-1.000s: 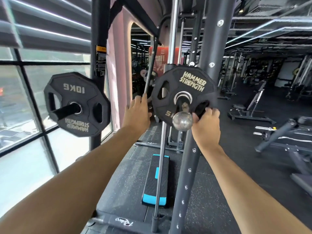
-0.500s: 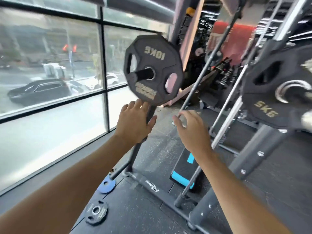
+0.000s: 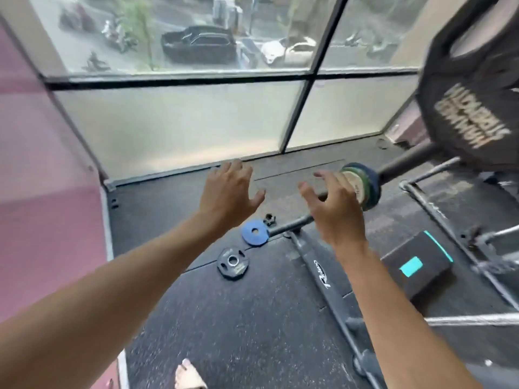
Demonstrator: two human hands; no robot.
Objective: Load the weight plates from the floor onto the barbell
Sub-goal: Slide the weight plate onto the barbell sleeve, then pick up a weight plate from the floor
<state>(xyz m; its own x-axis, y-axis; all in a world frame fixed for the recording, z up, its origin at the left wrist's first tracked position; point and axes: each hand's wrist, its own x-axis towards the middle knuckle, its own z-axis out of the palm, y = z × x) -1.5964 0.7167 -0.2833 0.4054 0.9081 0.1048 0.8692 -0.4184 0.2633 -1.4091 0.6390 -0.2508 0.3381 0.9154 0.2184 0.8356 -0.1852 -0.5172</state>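
While two plates wait on the floor (image 3: 224, 318), the blue plate (image 3: 255, 232) just beside the black plate (image 3: 232, 263), the left hand (image 3: 227, 196) and right hand (image 3: 335, 209) hover above with fingers spread, holding nothing (probably reaching down, though blurred).

Both hands, left (image 3: 228, 196) and right (image 3: 334, 211), empty, fingers spread over floor (image 3: 238, 318); blue plate (image 3: 255, 232) beside black plate (image 3: 232, 263).
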